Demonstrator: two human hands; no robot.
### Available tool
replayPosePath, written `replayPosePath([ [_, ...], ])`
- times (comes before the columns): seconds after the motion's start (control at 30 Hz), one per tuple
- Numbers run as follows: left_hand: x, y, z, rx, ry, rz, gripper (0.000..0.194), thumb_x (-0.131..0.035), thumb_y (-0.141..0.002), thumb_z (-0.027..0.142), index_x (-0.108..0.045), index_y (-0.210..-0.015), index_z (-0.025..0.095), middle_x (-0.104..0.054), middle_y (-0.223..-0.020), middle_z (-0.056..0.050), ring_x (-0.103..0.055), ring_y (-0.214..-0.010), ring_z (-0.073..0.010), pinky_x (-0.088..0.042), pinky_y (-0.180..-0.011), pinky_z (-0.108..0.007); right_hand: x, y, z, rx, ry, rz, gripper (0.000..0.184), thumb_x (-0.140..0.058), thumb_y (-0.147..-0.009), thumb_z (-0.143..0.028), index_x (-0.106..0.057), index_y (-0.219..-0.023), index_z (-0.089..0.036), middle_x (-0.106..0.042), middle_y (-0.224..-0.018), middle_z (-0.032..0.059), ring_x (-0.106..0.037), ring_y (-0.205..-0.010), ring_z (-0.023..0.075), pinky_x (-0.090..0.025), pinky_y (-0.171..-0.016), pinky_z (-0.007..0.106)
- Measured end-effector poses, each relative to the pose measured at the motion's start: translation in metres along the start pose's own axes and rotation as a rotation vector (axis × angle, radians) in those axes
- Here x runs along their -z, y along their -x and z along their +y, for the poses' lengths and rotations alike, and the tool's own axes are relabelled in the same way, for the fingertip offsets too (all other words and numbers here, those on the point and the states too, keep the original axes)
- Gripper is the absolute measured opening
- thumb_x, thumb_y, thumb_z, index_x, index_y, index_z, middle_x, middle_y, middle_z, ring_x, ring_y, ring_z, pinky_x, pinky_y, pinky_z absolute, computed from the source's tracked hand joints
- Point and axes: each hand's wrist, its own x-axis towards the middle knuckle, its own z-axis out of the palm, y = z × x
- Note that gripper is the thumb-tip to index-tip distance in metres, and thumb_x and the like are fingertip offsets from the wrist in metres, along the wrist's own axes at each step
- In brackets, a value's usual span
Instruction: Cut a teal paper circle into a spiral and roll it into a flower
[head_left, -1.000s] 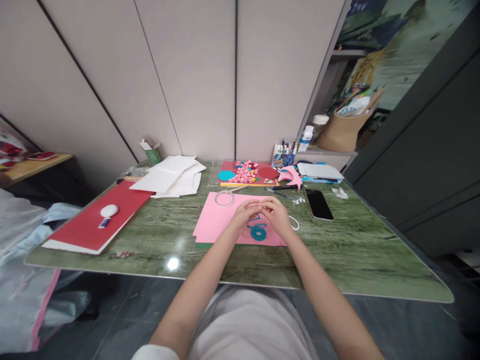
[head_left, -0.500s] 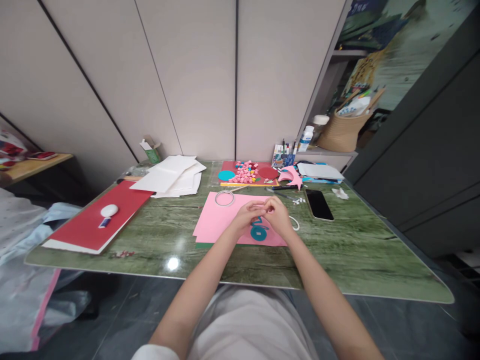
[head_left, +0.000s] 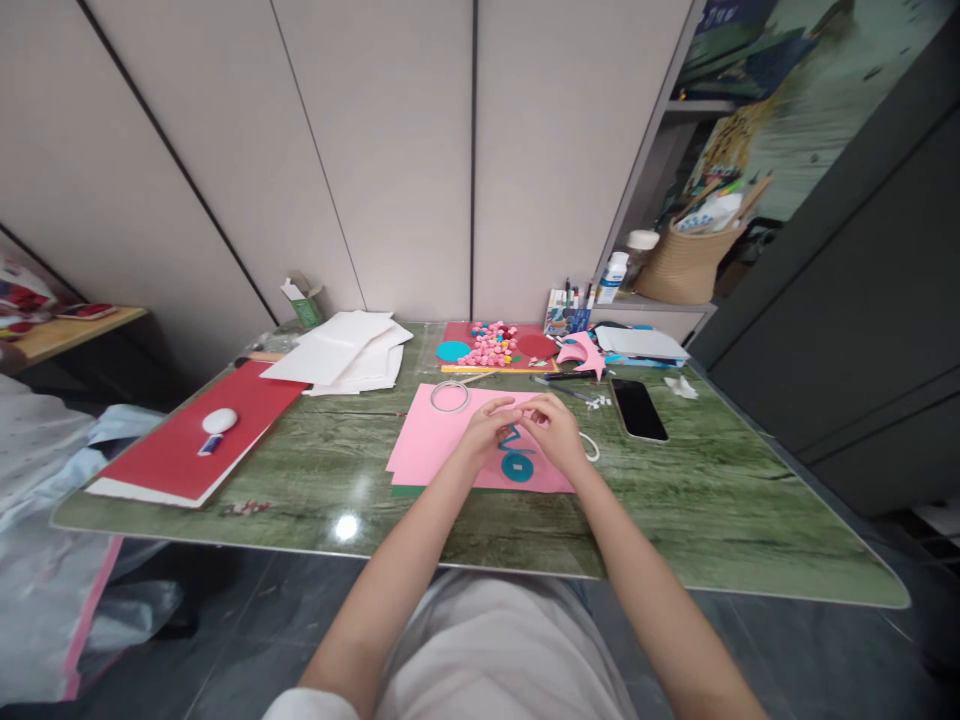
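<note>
My left hand [head_left: 487,430] and my right hand [head_left: 553,432] meet fingertip to fingertip above a pink sheet of paper [head_left: 420,435]. Both are pinched closed; whatever sits between the fingertips is too small to make out. Just below them is a teal paper disc [head_left: 517,470] with a small white square on it. From the disc a curled teal strip [head_left: 511,440] runs up toward my fingers, and its upper end is hidden by them. A silver ring-shaped roll [head_left: 449,396] lies on the sheet's far left part.
Pink pompoms [head_left: 491,345] lie at the back beside a blue disc [head_left: 453,351]. To the right are a phone [head_left: 639,410], white scraps [head_left: 598,403] and a white ring [head_left: 592,447]. White papers [head_left: 337,350] and a red sheet [head_left: 247,420] with a glue stick [head_left: 211,444] occupy the left.
My fingertips have shifted slightly left, and my right hand has turned a little. More of the curled teal strip shows between my hands.
</note>
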Motion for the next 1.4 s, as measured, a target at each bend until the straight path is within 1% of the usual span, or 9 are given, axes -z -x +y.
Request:
replayPosePath([
  [0.13,-0.0010,0.0023,0.0024,0.007,-0.036,-0.015,0.047,-0.074,-0.053,0.023,-0.057,-0.096,0.017,-0.059,-0.069,0.001,-0.051,-0.055,-0.0047,-0.036,-0.053,-0.018,-0.0001,-0.0003,0.0021,0.023,-0.017,-0.040,0.016,-0.053,-0.078,-0.021,-0.064,-0.089,-0.023,-0.052,-0.083,0.0032,-0.051,-0.071,0.0137,-0.043,-0.062,0.026],
  [0.23,-0.0012,0.0020,0.0021,-0.028,-0.092,0.003,0.043,-0.073,-0.054,0.025,-0.058,-0.093,0.017,-0.058,-0.068,0.001,-0.050,-0.054,-0.0045,-0.035,-0.051,-0.018,-0.0010,-0.0008,0.0018,0.047,-0.016,-0.092,0.021,-0.048,-0.080,-0.018,-0.064,-0.093,-0.025,-0.052,-0.087,0.0040,-0.051,-0.082,0.0158,-0.043,-0.070,0.028],
  [0.33,-0.0015,0.0005,0.0005,-0.074,-0.118,0.013,0.041,-0.073,-0.054,0.025,-0.058,-0.091,0.016,-0.059,-0.071,-0.001,-0.051,-0.056,-0.0052,-0.035,-0.052,-0.018,-0.0020,-0.0005,0.0022,0.050,-0.009,-0.097,0.022,-0.047,-0.081,-0.017,-0.063,-0.093,-0.025,-0.052,-0.088,0.0042,-0.051,-0.085,0.0166,-0.042,-0.074,0.030],
  [0.43,-0.0025,-0.0004,-0.0007,-0.083,-0.124,0.021,0.040,-0.073,-0.053,0.026,-0.059,-0.089,0.016,-0.060,-0.072,-0.002,-0.052,-0.057,-0.0058,-0.035,-0.053,-0.018,-0.0030,0.0003,0.0044,0.032,-0.012,-0.054,0.020,-0.049,-0.079,-0.018,-0.064,-0.090,-0.024,-0.052,-0.087,0.0041,-0.052,-0.080,0.0159,-0.043,-0.069,0.029],
  [0.53,-0.0035,-0.0001,-0.0014,-0.085,-0.134,0.022,0.042,-0.074,-0.052,0.028,-0.059,-0.090,0.016,-0.059,-0.068,-0.001,-0.048,-0.053,-0.0050,-0.032,-0.050,-0.018,-0.0037,0.0006,0.0069,0.010,-0.017,0.006,0.014,-0.053,-0.076,-0.020,-0.064,-0.085,-0.023,-0.052,-0.084,0.0034,-0.051,-0.072,0.0144,-0.043,-0.064,0.028],
  [0.77,-0.0035,-0.0004,-0.0041,-0.089,-0.173,0.006,0.042,-0.073,-0.053,0.030,-0.059,-0.090,0.015,-0.056,-0.064,0.001,-0.044,-0.049,-0.0040,-0.030,-0.047,-0.018,-0.0031,0.0004,0.0048,-0.004,0.018,0.066,0.002,-0.058,-0.071,-0.022,-0.059,-0.071,-0.020,-0.052,-0.076,0.0013,-0.049,-0.067,0.0132,-0.041,-0.064,0.028],
  [0.97,-0.0062,0.0017,-0.0031,-0.061,-0.180,-0.029,0.042,-0.073,-0.053,0.028,-0.059,-0.089,0.015,-0.059,-0.068,-0.001,-0.049,-0.055,-0.0061,-0.032,-0.050,-0.019,-0.0026,-0.0003,-0.0012,0.008,0.072,0.068,0.011,-0.058,-0.069,-0.019,-0.050,-0.061,-0.020,-0.048,-0.066,-0.0008,-0.046,-0.065,0.0139,-0.038,-0.062,0.027],
  [1.2,-0.0074,0.0035,-0.0020,-0.064,-0.194,-0.057,0.042,-0.073,-0.052,0.027,-0.060,-0.090,0.014,-0.062,-0.074,-0.004,-0.051,-0.056,-0.0070,-0.033,-0.052,-0.019,-0.0029,-0.0009,-0.0019,0.028,0.067,0.049,0.011,-0.056,-0.067,-0.016,-0.048,-0.060,-0.020,-0.046,-0.067,-0.0012,-0.045,-0.064,0.0130,-0.036,-0.059,0.025],
  [1.4,-0.0050,0.0007,-0.0033,-0.068,-0.124,0.019,0.041,-0.073,-0.052,0.026,-0.059,-0.089,0.015,-0.059,-0.067,0.000,-0.048,-0.052,-0.0054,-0.032,-0.050,-0.019,-0.0021,-0.0002,-0.0017,0.008,0.065,0.034,0.002,-0.056,-0.072,-0.021,-0.058,-0.071,-0.020,-0.049,-0.074,0.0005,-0.047,-0.063,0.0122,-0.040,-0.060,0.026],
])
